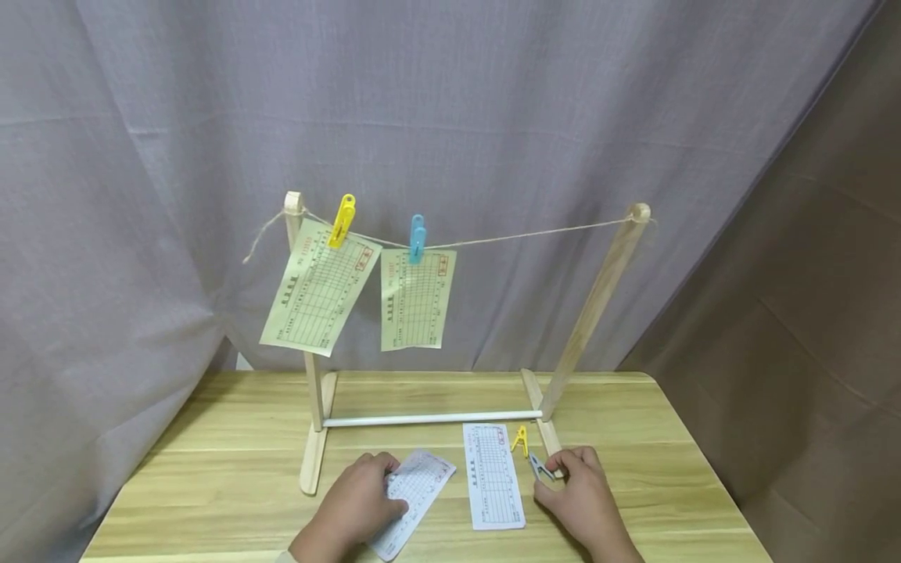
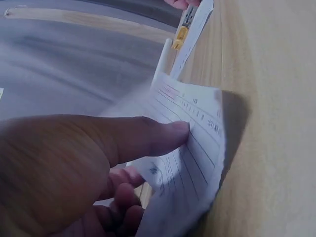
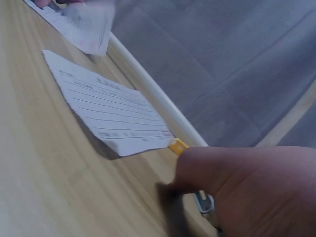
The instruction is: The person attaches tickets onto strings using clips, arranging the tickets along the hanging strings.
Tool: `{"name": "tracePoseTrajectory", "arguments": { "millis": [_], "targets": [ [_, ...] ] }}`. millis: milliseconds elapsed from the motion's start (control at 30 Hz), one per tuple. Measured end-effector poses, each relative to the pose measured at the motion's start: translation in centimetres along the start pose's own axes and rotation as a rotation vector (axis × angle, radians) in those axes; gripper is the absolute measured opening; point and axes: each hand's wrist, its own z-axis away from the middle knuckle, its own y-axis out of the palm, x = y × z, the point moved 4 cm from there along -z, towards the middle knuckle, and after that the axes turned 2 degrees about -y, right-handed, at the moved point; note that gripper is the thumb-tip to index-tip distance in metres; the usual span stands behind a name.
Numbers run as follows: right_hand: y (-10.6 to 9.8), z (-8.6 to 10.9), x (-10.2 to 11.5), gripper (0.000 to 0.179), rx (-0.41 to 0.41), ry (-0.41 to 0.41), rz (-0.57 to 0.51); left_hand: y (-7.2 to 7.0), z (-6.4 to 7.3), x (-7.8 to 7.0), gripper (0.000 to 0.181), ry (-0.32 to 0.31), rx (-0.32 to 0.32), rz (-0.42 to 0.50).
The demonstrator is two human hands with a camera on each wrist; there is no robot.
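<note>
My left hand [image 1: 362,500] holds a white printed form slip [image 1: 419,489] at the front of the table. In the left wrist view its thumb lies over the slip [image 2: 190,158], which bends up off the wood, with the other fingers curled beneath. At the right, my right hand [image 1: 580,493] has thumb and index finger at the handle ends of a grey-blue clothespin [image 1: 539,467], pinching it. The thumb partly covers this clothespin [image 3: 203,202] in the right wrist view. A yellow clothespin [image 1: 520,440] lies beside it, and a second white slip [image 1: 493,477] lies between the hands.
Behind the hands stands a wooden rack with a left post [image 1: 314,391], right post [image 1: 594,313] and white bottom rod [image 1: 432,419]. From its string [image 1: 528,234] hang two green slips [image 1: 320,289], held by yellow [image 1: 342,221] and blue clothespins [image 1: 418,238]. Grey curtain [image 1: 450,102] hangs behind.
</note>
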Motion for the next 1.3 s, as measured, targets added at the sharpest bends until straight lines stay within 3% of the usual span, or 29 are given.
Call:
{"name": "tracePoseTrajectory", "arguments": {
  "millis": [133,533,700,867,1000,1100,1300],
  "targets": [
    [-0.4,0.2,-0.2,0.031,0.020,-0.018,0.003,0.1,-0.1,0.5,0.042,0.025,0.006,0.017],
    [-0.6,0.2,-0.5,0.027,0.012,-0.064,-0.006,0.3,-0.1,0.6,0.022,0.084,-0.016,0.011],
    [-1.0,0.2,-0.6,0.029,0.007,-0.050,-0.012,0.2,-0.4,1.0,0.018,0.092,-0.021,0.092],
    [-1.3,0.1,-0.6,0.034,0.011,0.011,-0.134,0.2,-0.9,1.5,0.029,0.089,-0.014,0.273],
    [-1.4,0.1,-0.6,0.037,-0.018,0.024,-0.249,0.4,-1.1,1.9,0.017,0.054,-0.019,0.412],
    [-1.4,0.1,-0.6,0.042,-0.033,0.006,-0.330,0.4,-1.3,2.2,0.020,0.036,-0.028,0.475],
    [-1.2,-0.2,-0.6,0.052,-0.015,0.027,-0.617,0.2,-1.7,2.1,0.023,0.011,-0.014,0.617]
  ]
}}
